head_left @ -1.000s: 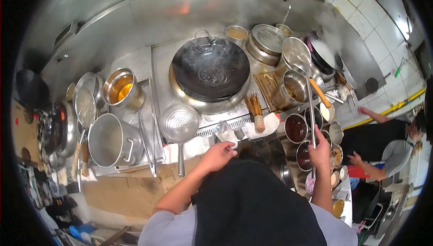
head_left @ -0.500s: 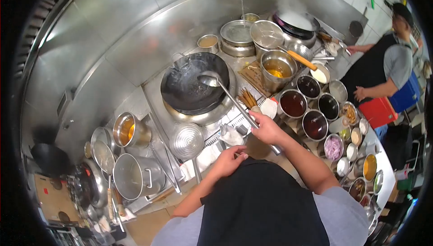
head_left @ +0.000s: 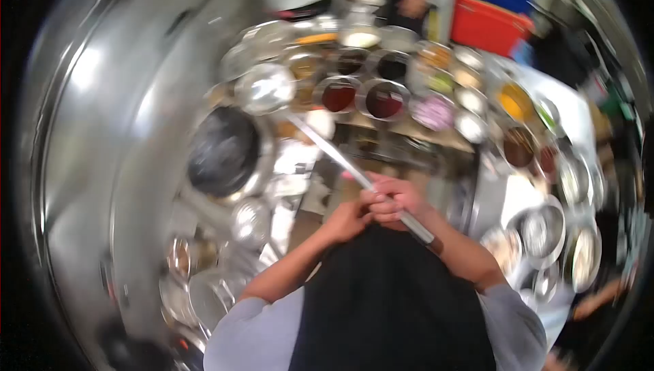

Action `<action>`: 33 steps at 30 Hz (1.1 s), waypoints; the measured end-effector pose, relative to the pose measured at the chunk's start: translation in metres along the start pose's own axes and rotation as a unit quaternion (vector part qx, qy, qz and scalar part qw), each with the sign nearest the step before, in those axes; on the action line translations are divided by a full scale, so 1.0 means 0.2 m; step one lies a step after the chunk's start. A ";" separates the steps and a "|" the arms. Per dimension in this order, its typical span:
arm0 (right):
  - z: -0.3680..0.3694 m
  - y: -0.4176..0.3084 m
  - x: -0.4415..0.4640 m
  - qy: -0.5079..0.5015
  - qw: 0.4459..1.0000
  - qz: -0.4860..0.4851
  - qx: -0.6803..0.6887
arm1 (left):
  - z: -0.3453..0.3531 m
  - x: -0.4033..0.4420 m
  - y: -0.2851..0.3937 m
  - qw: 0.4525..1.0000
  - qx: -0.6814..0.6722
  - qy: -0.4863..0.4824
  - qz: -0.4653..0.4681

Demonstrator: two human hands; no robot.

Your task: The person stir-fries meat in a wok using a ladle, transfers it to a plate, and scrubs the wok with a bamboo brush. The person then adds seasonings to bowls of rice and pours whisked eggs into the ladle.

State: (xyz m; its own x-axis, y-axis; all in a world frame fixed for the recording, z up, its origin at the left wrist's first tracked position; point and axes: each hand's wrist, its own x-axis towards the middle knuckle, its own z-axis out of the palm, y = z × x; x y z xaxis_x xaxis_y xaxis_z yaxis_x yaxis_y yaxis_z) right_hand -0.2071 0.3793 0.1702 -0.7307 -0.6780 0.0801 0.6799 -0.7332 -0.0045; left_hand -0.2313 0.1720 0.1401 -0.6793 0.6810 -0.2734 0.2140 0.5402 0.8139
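My right hand [head_left: 395, 199] is wrapped round the handle of a long metal ladle [head_left: 327, 146], which slants up and left from my waist. The ladle's bowl shows bright and blurred over the near-left steel pots. My left hand [head_left: 351, 221] meets my right hand just in front of my apron; its fingertips are blurred and partly hidden, so their grip is unclear. To the left of the ladle sits a dark wok [head_left: 225, 151] on its burner. Below the wok lies a perforated strainer [head_left: 251, 222].
Several sauce pots, one with dark red sauce [head_left: 383, 99], line the far counter beside a bowl of chopped purple onion [head_left: 433, 112]. More bowls [head_left: 538, 230] stand at right. Steel pots [head_left: 208, 299] are at lower left. Another person's hand [head_left: 412, 5] shows near a red bin [head_left: 487, 25].
My view has swung right, smearing the picture. The ladle has come out of the wok and over toward the pots. My left hand has come up against my right.
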 end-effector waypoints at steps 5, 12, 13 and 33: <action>0.10 0.25 -0.71 0.054 0.990 -0.095 -0.086 | 0.34 0.14 0.22 0.990 -0.038 -0.134 0.033; 0.20 0.65 -1.27 0.136 0.946 -0.256 -0.144 | 0.70 0.32 0.32 0.948 -0.048 -0.309 0.055; 0.20 0.70 -1.31 0.146 0.937 -0.278 -0.150 | 0.75 0.34 0.37 0.942 -0.041 -0.328 0.058; 0.22 1.37 -1.63 0.139 0.802 -0.581 -0.006 | 1.71 0.44 0.64 0.765 0.133 -0.618 0.122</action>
State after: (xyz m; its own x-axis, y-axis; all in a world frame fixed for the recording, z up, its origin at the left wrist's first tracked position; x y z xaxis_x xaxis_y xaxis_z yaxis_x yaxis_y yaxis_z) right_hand 0.2200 0.4023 0.1865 -0.8573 0.4795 -0.1872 -0.4695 -0.8775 -0.0977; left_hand -0.0227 0.4700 0.0450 0.5511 0.6370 -0.5390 0.4752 0.2914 0.8302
